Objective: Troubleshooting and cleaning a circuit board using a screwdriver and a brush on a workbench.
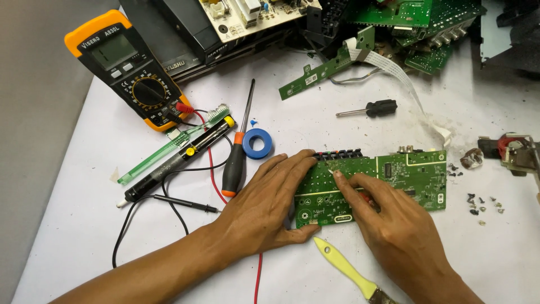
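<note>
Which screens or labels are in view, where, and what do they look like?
Multimeter screen: far left, grey rectangle, blank, set in a black meter with an orange surround.
Dial markings: below the screen, ring of small coloured print around a round black dial.
White board: top middle, pale board with small dark print.
Green board: under both hands, fine white markings.

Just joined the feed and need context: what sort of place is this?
Likely an electronics repair bench. A multimeter with its probe leads sits on the white table, loose circuit boards are piled at the back, and both hands rest on a green circuit board.
</note>
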